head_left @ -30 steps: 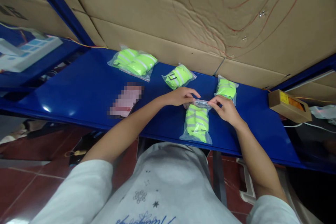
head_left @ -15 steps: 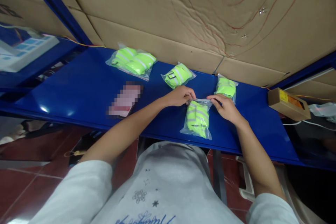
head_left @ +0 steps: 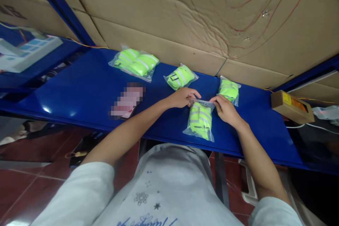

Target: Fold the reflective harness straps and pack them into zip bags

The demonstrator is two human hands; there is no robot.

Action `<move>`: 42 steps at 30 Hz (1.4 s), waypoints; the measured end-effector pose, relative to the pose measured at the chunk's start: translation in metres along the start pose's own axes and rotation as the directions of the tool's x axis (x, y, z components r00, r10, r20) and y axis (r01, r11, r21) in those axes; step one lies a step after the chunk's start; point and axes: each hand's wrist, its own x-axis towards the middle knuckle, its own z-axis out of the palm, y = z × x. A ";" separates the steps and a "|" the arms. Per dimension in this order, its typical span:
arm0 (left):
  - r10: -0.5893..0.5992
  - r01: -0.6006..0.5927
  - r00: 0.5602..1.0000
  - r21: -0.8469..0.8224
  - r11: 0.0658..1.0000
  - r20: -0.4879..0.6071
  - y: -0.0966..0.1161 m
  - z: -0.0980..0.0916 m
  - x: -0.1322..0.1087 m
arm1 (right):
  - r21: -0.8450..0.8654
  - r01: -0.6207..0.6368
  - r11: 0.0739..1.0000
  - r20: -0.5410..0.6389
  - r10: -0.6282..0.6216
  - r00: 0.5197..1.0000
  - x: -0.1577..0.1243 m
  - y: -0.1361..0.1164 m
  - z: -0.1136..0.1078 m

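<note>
While both hands, left hand [head_left: 182, 97] and right hand [head_left: 225, 110], pinch its top, the bagged vest [head_left: 200, 121] lies between them.

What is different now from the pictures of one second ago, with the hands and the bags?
Very little. The left hand and right hand kept their pinch on the top edge of the near bag; bag and right hand shifted slightly toward the cardboard wall. Nothing was let go. The three other bags and the brown box stayed in place.
</note>
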 end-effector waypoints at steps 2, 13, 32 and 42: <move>0.010 -0.010 0.999 0.003 1.000 -0.045 -0.001 0.004 0.001 | -0.017 -0.001 1.000 -0.009 0.001 1.000 0.000 0.000 0.002; 0.205 -0.088 0.893 0.292 0.952 -0.401 -0.002 0.005 0.005 | -0.169 -0.002 0.986 -0.365 -0.060 0.929 -0.001 -0.009 -0.007; -0.210 0.289 0.762 0.032 0.957 -0.613 0.001 -0.055 0.001 | -0.058 0.206 0.977 -0.015 -0.207 0.978 -0.009 -0.046 0.005; -0.105 -0.159 0.938 -0.681 0.715 -0.330 0.055 -0.046 -0.020 | -0.154 0.057 0.986 -0.152 -0.081 0.985 -0.006 -0.032 0.011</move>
